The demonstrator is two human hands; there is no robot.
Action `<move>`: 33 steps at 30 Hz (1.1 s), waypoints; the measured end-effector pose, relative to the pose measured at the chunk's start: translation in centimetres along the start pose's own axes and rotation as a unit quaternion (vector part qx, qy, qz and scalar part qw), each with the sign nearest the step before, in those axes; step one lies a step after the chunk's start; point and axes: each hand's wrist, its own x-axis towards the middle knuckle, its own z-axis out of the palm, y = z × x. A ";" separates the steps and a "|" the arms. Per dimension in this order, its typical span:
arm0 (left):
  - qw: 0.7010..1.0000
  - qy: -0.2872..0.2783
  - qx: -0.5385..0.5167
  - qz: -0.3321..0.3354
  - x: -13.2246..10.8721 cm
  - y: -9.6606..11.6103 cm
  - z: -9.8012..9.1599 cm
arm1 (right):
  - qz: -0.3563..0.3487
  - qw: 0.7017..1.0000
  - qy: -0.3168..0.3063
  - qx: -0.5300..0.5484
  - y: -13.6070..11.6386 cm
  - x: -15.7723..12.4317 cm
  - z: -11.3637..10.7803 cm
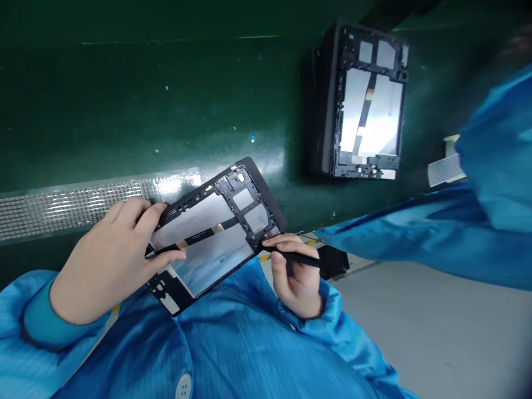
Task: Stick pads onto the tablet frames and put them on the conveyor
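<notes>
My left hand (pixel 112 255) grips the near-left end of an opened tablet (pixel 211 257), thumb on top and fingers at its far edge. The tablet's inner side faces up, tilted at an angle, with a black frame, silvery panels and a dark flex cable (pixel 203 236) across the middle. A dark flat piece (pixel 266 191) sticks out from beneath its upper right edge. In my right hand (pixel 301 277) is a slim black tool (pixel 297 257), pinched between thumb and fingers. Its tip is at the tablet's lower right corner; the exact contact is hidden by the fingers.
A stack of similar opened tablets (pixel 369 116) stands on the green work surface (pixel 124 116) at the right. A clear sheet with rows of small shiny pieces (pixel 75 208) lies at the left. Another person's blue sleeve (pixel 490 166) reaches in from the right.
</notes>
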 end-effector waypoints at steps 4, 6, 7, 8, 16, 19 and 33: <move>1.000 0.013 -0.003 0.011 0.0 -0.7 0.6 | -0.016 0.999 0.046 -0.018 -0.3 -0.3 -1.7; 0.999 0.033 -0.022 0.011 -0.2 -0.7 1.5 | 0.040 0.997 0.063 0.003 -0.9 -1.3 -1.8; 0.998 0.042 -0.039 0.010 -0.3 -0.4 1.9 | 0.063 0.997 0.038 0.014 -1.3 -2.1 -1.5; 0.997 0.044 -0.063 0.008 -0.4 0.0 2.4 | 0.075 0.997 -0.005 0.030 -1.8 -2.9 -0.9; 0.937 0.180 -0.301 0.007 -0.3 1.6 2.7 | 0.188 0.972 0.107 0.087 -3.9 -0.2 3.0; 0.876 0.417 -0.235 -0.062 -0.5 -2.1 2.5 | 0.143 0.966 0.057 0.208 -3.2 10.9 5.4; 0.969 0.209 -0.047 0.124 3.9 -3.7 7.7 | 0.134 0.971 -0.199 -0.001 -9.0 46.7 33.2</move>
